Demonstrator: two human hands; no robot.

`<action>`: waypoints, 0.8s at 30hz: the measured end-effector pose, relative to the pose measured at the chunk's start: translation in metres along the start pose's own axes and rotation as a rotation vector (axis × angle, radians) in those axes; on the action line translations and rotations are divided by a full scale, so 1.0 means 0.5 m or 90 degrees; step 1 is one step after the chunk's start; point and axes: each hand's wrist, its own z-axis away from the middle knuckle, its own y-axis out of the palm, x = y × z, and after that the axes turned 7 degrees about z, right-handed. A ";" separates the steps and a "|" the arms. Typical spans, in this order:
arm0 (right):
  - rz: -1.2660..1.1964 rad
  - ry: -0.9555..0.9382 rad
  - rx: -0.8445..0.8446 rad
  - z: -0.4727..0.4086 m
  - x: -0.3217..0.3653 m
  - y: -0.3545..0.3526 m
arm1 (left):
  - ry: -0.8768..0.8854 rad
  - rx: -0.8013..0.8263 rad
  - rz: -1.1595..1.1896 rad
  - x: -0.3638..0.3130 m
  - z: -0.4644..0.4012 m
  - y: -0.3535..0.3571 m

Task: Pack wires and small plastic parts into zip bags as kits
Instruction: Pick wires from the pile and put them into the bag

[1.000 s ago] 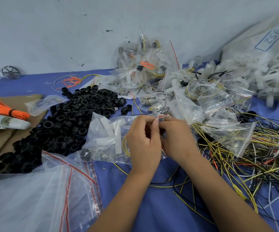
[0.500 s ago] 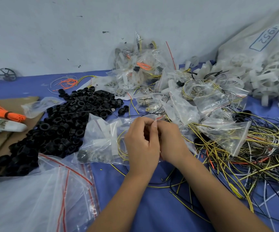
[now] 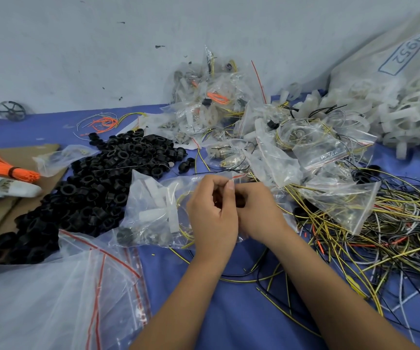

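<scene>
Clear plastic, the mouth of a zip bag with a red seal strip (image 3: 168,210), is what I find pinched between both hands at the centre of the blue table cover (image 3: 229,311). My left hand (image 3: 212,218) has its fingers curled, thumb and forefinger pressed together on the bag's top edge. My right hand (image 3: 256,213) sits touching the left, fingers folded inward on the same edge; its fingertips are hidden behind the left hand, so I cannot confirm exactly where they bear.

The held bag lies to the left of the hands and already contains white plastic strips, a loop of yellow wire, one black part and some small metal pieces. I judge this kit filled and its seal being pressed closed, though the closure itself is not visible.

Done: a heap of filled clear zip bags (image 3: 229,117) stands far behind the hands, against the wall.

Left: a large tangle of loose yellow, black and white wires (image 3: 380,236) to the right, a pile of black plastic rings (image 3: 97,188) to the left, white plastic wheels (image 3: 405,117) spilling from a sack at far right, and a stack of empty red-striped zip bags (image 3: 52,299) at near left. I judge considerable work outstanding.
</scene>
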 end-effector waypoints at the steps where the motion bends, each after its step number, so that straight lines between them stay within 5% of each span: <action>1: -0.010 -0.007 0.009 0.002 -0.001 -0.002 | 0.004 0.004 0.000 0.000 0.000 0.000; 7: 0.255 -0.077 -0.022 -0.001 -0.003 0.008 | -0.023 0.025 -0.050 0.009 0.000 0.003; 14: 0.253 -0.051 -0.092 -0.007 -0.005 -0.014 | -0.113 0.072 -0.104 0.033 -0.010 0.004; 24: 0.180 -0.088 -0.499 -0.126 0.053 -0.163 | -0.123 0.127 -0.122 0.044 -0.010 0.008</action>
